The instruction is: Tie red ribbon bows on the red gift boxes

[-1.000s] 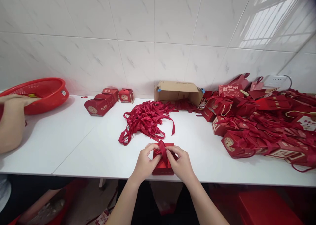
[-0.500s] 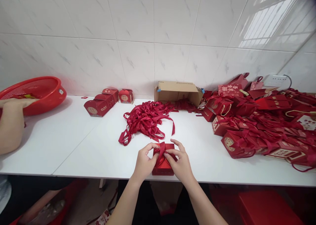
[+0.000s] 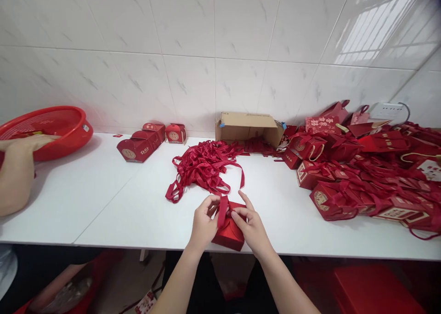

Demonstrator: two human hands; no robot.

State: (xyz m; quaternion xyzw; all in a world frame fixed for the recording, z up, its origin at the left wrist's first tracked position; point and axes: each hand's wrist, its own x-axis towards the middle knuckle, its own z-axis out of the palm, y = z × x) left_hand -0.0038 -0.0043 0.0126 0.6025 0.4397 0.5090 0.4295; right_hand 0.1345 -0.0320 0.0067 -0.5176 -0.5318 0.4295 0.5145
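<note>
A small red gift box (image 3: 229,233) stands at the near edge of the white table (image 3: 113,203), tilted a little. A red ribbon (image 3: 222,210) runs up over its top. My left hand (image 3: 204,224) pinches the ribbon on the box's left side. On the box's right side my right hand (image 3: 251,226) pinches the ribbon too, forefinger stretched out. Just behind the box lies a loose heap of red ribbons (image 3: 203,167).
Many red gift boxes and bags (image 3: 365,176) are piled at the right. An open cardboard box (image 3: 248,128) lies by the wall. Three red boxes (image 3: 148,139) stand at the back left. Another person's arm (image 3: 15,171) reaches to a red basin (image 3: 51,130).
My hands have pulled the ribbon up over the box, and the box has tipped and turned slightly. The right forefinger has lifted. The other person's arm has barely moved.
</note>
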